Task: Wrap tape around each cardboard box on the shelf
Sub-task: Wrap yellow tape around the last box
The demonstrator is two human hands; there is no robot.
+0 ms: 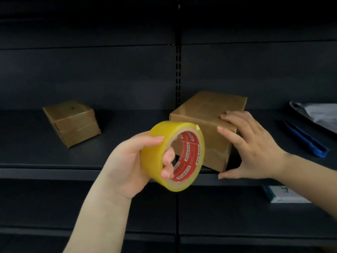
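Note:
My left hand (127,161) grips a yellow tape roll (158,141) with a red inner label, fingers hooked through its core and thumb over the top. The roll hangs in front of the shelf edge, just left of a brown cardboard box (206,108) standing on the dark shelf (36,154). My right hand (253,145) rests on that box's near right corner, fingers spread over the top edge and thumb low near the shelf's front lip. A second, smaller cardboard box (73,123) sits further left on the same shelf, with glossy tape on it.
A blue-handled tool (306,139) lies at the shelf's right end beside a grey plastic bag (317,114). A white and teal packet (286,196) lies on the shelf below. A slotted upright post (178,70) divides the back panel.

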